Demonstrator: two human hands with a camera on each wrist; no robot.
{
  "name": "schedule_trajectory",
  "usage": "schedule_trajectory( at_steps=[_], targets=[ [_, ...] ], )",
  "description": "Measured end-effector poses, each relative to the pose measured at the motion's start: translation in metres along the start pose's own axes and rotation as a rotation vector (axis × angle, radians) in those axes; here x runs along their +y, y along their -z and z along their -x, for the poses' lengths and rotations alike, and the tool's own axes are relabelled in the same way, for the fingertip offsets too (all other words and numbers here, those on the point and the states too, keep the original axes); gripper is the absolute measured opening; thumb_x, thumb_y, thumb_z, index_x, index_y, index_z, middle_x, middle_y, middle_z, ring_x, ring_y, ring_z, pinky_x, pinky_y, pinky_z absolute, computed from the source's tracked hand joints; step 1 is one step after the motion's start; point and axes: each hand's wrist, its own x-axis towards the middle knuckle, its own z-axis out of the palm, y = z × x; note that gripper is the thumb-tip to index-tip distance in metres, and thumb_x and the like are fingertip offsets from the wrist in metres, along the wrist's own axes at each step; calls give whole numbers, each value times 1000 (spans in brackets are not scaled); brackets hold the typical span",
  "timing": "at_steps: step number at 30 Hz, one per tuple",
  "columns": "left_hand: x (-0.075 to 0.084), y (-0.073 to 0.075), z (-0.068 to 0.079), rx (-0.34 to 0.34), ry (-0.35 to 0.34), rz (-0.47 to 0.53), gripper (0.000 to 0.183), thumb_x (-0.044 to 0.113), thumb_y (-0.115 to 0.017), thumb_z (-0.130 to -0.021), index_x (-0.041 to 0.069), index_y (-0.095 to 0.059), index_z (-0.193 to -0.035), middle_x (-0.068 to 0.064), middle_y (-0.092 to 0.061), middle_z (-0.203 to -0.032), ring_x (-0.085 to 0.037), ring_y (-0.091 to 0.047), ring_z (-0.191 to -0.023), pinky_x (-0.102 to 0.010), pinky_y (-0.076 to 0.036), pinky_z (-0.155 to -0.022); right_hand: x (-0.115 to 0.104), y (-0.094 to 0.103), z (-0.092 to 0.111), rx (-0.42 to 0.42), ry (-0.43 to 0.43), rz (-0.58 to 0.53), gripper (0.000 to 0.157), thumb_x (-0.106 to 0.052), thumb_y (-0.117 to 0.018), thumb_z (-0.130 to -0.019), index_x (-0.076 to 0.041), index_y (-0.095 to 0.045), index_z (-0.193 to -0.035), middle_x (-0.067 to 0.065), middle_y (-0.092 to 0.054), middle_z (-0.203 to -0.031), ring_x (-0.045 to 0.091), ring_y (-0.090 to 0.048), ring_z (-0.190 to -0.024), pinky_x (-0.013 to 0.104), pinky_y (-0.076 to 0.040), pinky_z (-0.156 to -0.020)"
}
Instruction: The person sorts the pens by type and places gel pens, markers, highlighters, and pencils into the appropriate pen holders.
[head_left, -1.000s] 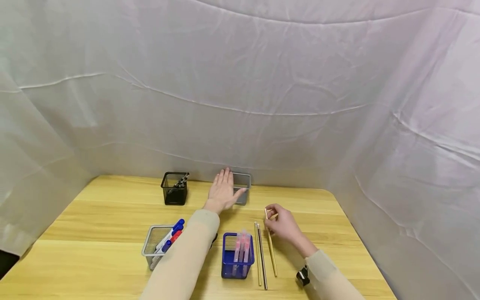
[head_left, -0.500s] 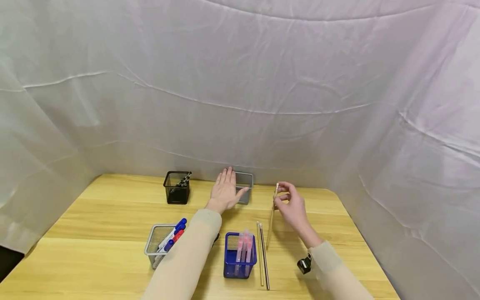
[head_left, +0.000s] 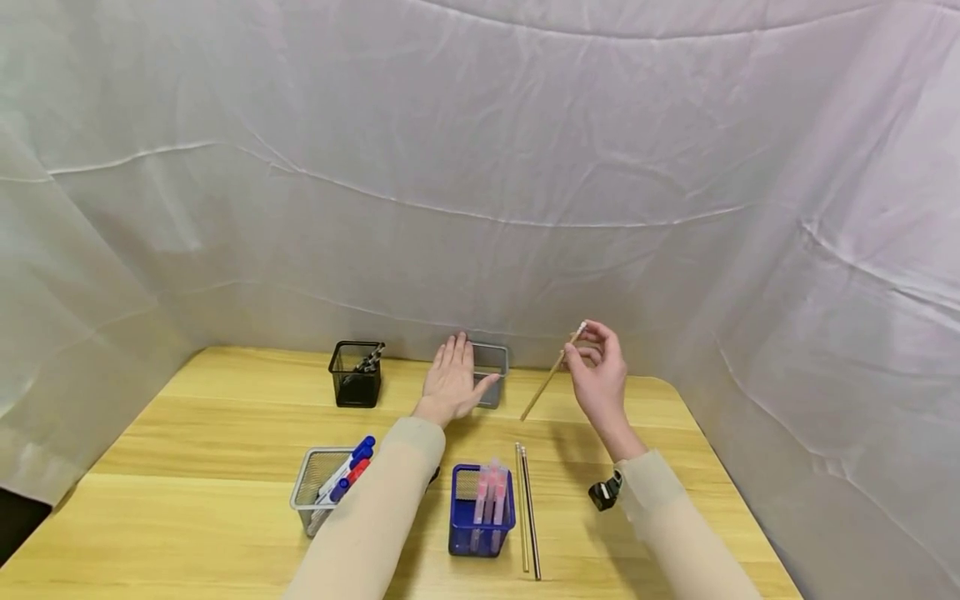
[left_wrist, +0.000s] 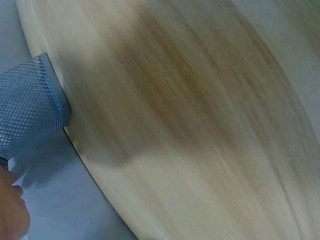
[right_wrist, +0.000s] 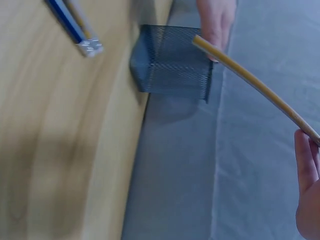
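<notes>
My right hand (head_left: 600, 375) pinches a gold pencil (head_left: 551, 375) near its white eraser end, held above the table. In the right wrist view, the far end of the pencil (right_wrist: 250, 78) points toward a grey mesh pen holder (right_wrist: 172, 62). My left hand (head_left: 450, 382) lies with straight fingers along the left side of that pen holder (head_left: 491, 389), thumb spread over its front. Part of the holder is hidden behind the hand. A gold pencil (head_left: 522, 508) and a dark pencil (head_left: 531, 517) lie side by side on the table.
A blue mesh holder (head_left: 468, 537) with pink-and-clear sticks stands left of the pencils. Farther left is a silver mesh holder (head_left: 307, 492) with blue and red markers. A black mesh holder (head_left: 356, 393) with pens stands at the back. A grey cloth (head_left: 480, 167) hangs behind the table.
My right hand has lifted the gold pencil off the table and moved it up and to the right, tilting its lower end leftward. The left hand stays at the grey pen holder.
</notes>
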Motion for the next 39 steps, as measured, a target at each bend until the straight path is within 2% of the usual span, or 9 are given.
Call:
schedule_trajectory(
  at_steps=[6, 13, 16, 22, 25, 30, 33, 39],
  targets=[
    [2, -1, 2, 22, -10, 12, 92, 66, -30, -106, -4, -16, -164, -20, -8, -173, -35, -8, -160, -44, -7, -131, -4, -7, -16, 48, -13, -111, 50, 10, -64, -96, 9, -44, -142, 22, -57, -122, 13, -66, -87, 35, -64, -79],
    [2, -2, 1, 19, -11, 10, 92, 66, -30, -106, -3, -15, -164, -19, -6, -173, -34, -7, -160, -44, -6, -131, -4, -19, -32, 92, -34, -214, 53, 11, -63, -97, 11, -39, -143, 14, -55, -120, 16, -66, -89, 29, -63, -80],
    [3, -2, 1, 20, -10, 4, 92, 66, -30, -106, -3, -16, -164, -19, -6, -173, -34, -7, -160, -43, -6, -131, -1, -25, -37, 103, -36, -235, 53, 13, -62, -96, 11, -39, -143, 12, -56, -118, 17, -66, -88, 32, -64, -81],
    [3, -3, -1, 12, -8, 2, 91, 65, -32, -107, -3, -15, -164, -19, -5, -173, -34, -6, -160, -43, -4, -131, 10, -33, -40, 99, -62, -201, 51, 10, -62, -97, 9, -41, -143, 15, -55, -120, 16, -68, -88, 41, -63, -85],
    [2, -4, -3, -3, -6, -18, 92, 67, -28, -106, -2, -13, -165, -18, -3, -173, -34, -4, -161, -43, -3, -131, 15, -37, -38, 92, -80, -173, 50, 10, -62, -96, 10, -42, -142, 17, -56, -120, 15, -68, -87, 42, -63, -85],
    [2, -6, -3, 13, -8, -14, 92, 66, -31, -106, -3, -15, -164, -19, -4, -173, -34, -6, -160, -43, -4, -131, 27, -43, -34, 66, -102, -128, 49, 10, -62, -96, 9, -43, -141, 20, -59, -121, 16, -68, -88, 41, -63, -85],
    [2, -6, -3, 23, -12, -14, 93, 67, -30, -106, -4, -16, -164, -19, -6, -173, -34, -7, -160, -43, -4, -131, 33, -46, -30, 47, -117, -92, 46, 8, -63, -97, 8, -45, -140, 21, -60, -122, 21, -70, -92, 34, -63, -84],
    [2, -7, -3, 20, -12, -16, 94, 69, -27, -105, -4, -16, -164, -19, -6, -173, -34, -7, -160, -43, -4, -131, 42, -50, -22, 15, -142, -59, 45, 7, -64, -98, 9, -46, -139, 24, -61, -124, 44, -69, -104, 23, -62, -81]
  ],
)
